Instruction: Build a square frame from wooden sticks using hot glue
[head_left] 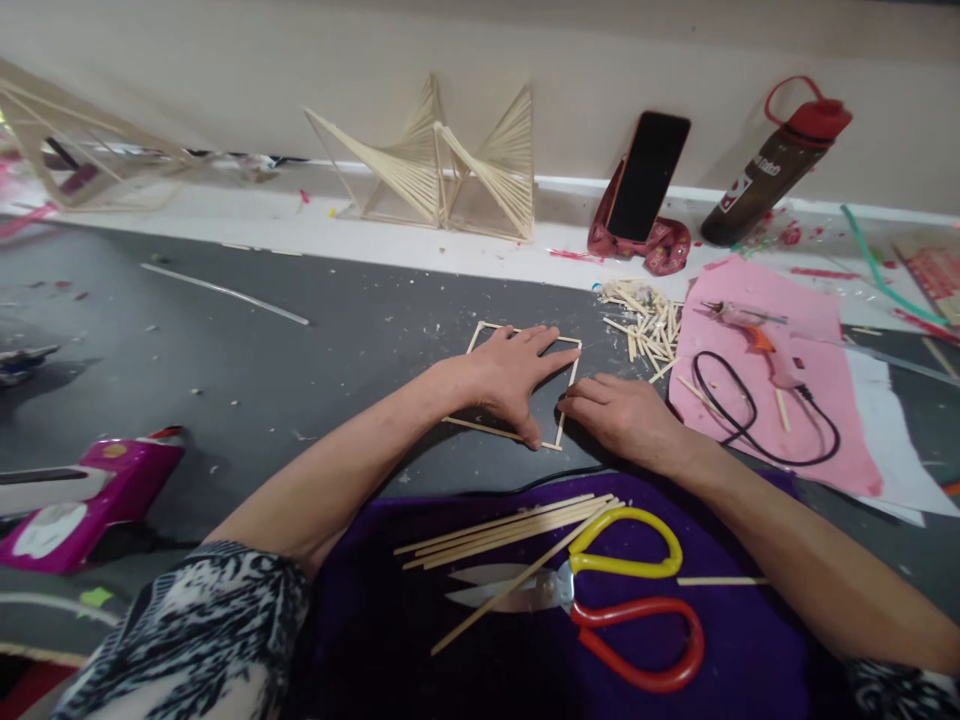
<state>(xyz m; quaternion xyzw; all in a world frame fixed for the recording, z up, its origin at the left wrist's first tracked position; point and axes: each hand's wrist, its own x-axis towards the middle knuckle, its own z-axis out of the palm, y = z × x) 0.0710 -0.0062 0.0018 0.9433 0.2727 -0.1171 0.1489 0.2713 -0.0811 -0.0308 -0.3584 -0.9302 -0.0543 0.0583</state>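
A small square frame of thin wooden sticks [571,372] lies flat on the grey tabletop. Over it my left hand [510,375] is spread open, fingertips along the far and right sides, thumb by the near side. At the right side my right hand [611,410] has its fingers drawn together, the tips on that stick; anything small beneath them is hidden. Nearer to me, several loose sticks [495,532] rest on a dark purple cloth [390,630]. Scissors [559,588] with one yellow and one red handle lie there, a stick across their blades.
Right of my hands are a heap of short stick pieces [645,320] and a glue gun [769,345] on pink paper [840,400]. Stick models [427,180], a propped phone [649,175] and a bottle [776,165] line the back ledge. A magenta tool [127,490] lies left.
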